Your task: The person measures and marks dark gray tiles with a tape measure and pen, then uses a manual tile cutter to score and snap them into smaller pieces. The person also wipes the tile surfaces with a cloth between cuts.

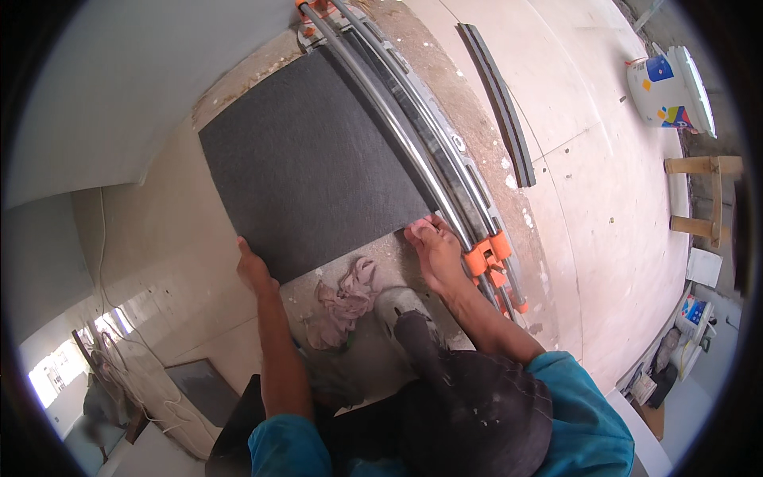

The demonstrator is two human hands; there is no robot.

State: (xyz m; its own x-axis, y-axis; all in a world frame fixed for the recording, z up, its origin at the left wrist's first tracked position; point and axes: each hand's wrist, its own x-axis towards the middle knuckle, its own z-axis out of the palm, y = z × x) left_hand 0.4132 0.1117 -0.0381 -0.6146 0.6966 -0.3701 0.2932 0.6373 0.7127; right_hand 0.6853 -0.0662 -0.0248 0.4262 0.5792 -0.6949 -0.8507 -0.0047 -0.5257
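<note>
A large dark grey tile (302, 151) lies flat in front of me, its right side under the metal rails of a tile cutter (380, 113). My left hand (254, 269) grips the tile's left edge close to the near corner, thumb on top and fingers partly hidden beneath. At the near right corner, beside the rails, my right hand (439, 253) has its fingers closed on the tile's edge. The cutter's orange carriage (487, 256) sits at the near end of the rails, just right of my right hand. Between my forearms lies a crumpled pinkish rag (348, 300).
Narrow dark offcut strips (499, 103) lie on the floor right of the cutter. Farther right stand a white bucket (656, 94) and a wooden frame (695, 165). Loose cables (131, 358) and a dark tile piece (203, 389) are at the lower left. A pale wall rises at left.
</note>
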